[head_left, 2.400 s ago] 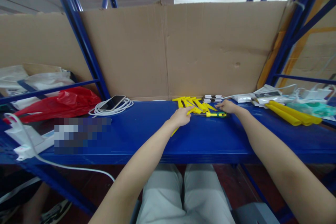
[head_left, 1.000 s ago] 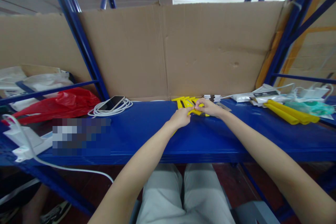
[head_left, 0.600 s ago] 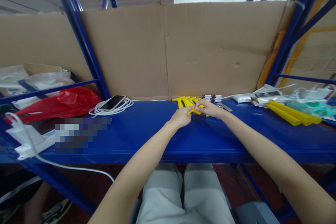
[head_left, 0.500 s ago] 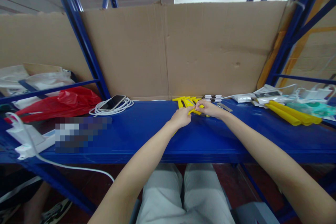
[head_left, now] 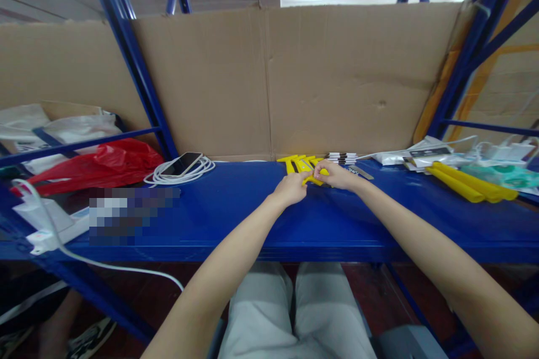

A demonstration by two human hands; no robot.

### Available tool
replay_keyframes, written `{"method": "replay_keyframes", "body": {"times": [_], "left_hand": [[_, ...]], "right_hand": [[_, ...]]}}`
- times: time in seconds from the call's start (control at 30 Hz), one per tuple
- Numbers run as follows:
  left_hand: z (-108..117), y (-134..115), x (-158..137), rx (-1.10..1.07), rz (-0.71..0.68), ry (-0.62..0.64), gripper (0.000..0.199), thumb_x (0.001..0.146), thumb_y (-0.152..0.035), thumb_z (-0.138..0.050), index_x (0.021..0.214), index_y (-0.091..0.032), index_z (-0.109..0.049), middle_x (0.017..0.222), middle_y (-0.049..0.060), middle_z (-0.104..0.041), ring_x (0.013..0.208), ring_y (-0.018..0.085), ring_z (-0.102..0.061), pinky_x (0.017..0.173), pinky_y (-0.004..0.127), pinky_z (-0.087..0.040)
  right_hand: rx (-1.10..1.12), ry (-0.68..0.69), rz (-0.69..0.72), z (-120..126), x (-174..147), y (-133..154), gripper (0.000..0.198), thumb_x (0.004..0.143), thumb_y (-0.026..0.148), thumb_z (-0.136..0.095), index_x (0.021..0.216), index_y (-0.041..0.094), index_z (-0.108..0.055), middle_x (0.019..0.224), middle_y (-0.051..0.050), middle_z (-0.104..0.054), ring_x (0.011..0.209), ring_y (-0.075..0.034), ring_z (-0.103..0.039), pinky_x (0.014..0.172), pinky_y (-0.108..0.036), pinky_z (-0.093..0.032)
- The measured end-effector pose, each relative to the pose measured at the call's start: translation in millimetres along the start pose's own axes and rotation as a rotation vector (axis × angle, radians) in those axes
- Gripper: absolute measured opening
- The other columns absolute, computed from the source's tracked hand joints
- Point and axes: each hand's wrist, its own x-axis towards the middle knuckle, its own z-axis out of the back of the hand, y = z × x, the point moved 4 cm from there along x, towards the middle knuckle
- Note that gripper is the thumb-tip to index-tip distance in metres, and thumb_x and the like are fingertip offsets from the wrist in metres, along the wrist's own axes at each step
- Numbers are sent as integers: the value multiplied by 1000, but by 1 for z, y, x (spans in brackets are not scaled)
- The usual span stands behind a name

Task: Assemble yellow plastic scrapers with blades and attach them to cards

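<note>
At the back middle of the blue shelf, both my hands are close together on a yellow plastic scraper (head_left: pixel 311 179). My left hand (head_left: pixel 290 188) is closed around its left part, and most of the scraper is hidden by the fingers. My right hand (head_left: pixel 337 175) pinches its right part between thumb and fingers. Just behind my hands, several similar yellow scrapers (head_left: pixel 290 166) lie in a row against the cardboard. A stack of small black-and-white packs (head_left: pixel 342 157) sits behind my right hand, with a flat grey strip (head_left: pixel 361 172) beside it.
On the left are a phone (head_left: pixel 183 164) on a coiled white cable (head_left: pixel 206 166), a red plastic bag (head_left: pixel 113 160) and a white power strip (head_left: pixel 46 240). Yellow rolled sheets (head_left: pixel 467 182) and white packets (head_left: pixel 429 156) lie at right. A cardboard panel (head_left: pixel 337 78) stands behind.
Both hands stay at nearly the same place, with slight finger movement on the yellow scraper. A small yellow tip below my left wrist no longer shows.
</note>
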Motion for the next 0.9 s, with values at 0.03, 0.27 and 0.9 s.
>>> {"method": "replay_keyframes", "body": {"times": [0.03,0.27,0.9], "left_hand": [[0,0,0,1,-9,-2,50,84,-20,-47,134,-27,-46,121,10,-61,108,26,-58,92,36,-44],[0,0,0,-1,-34,-7,51,85,-20,-48,135,-26,-45,123,10,-59,111,26,-56,95,37,-42],[7,3,2,5,37,-91,52,87,-21,-46,138,-21,-36,123,13,-58,111,25,-57,92,35,-44]], "right_hand": [[3,2,8,0,0,-1,7,71,17,-56,64,17,-59,71,-2,-59,73,-16,-54,76,-31,-41],[70,38,-27,0,-2,-5,7,73,23,-56,69,17,-58,74,-2,-60,75,-16,-55,77,-32,-43],[617,35,-441,-4,-11,-4,17,82,18,-55,98,17,-50,58,1,-61,45,-9,-54,42,-19,-41]]}}
